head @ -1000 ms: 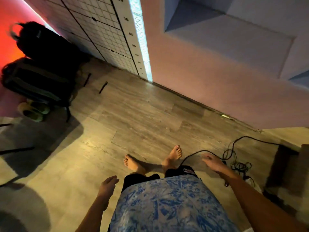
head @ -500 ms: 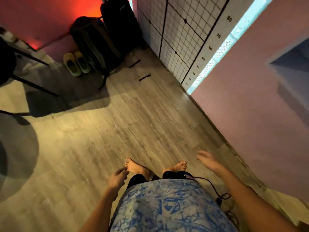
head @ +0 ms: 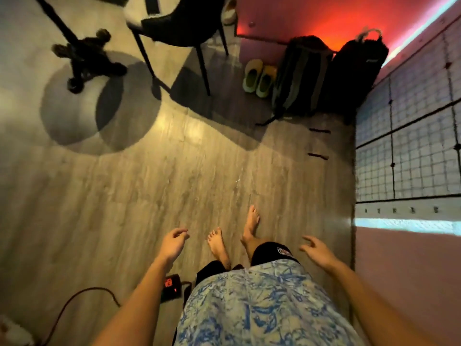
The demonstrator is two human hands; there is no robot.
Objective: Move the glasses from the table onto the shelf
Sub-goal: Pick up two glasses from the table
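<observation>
I look straight down at a wood-plank floor (head: 149,196) and my bare feet. My left hand (head: 173,242) hangs low at centre left, fingers loosely curled, holding nothing. My right hand (head: 318,250) is out to the right with fingers spread, also holding nothing. No glasses, table top or shelf appear in this view.
A black chair (head: 179,28) and a wheeled stand base (head: 84,58) stand at the top left. Two dark backpacks (head: 331,73) and green slippers (head: 258,77) sit against the red-lit wall. A gridded wall panel (head: 409,151) runs along the right. A power strip (head: 172,285) with cable lies by my left forearm.
The view has swung left: the backpacks and slippers moved to the top right, the chair and stand base came into view. My feet have stepped; both hands stay free of any object.
</observation>
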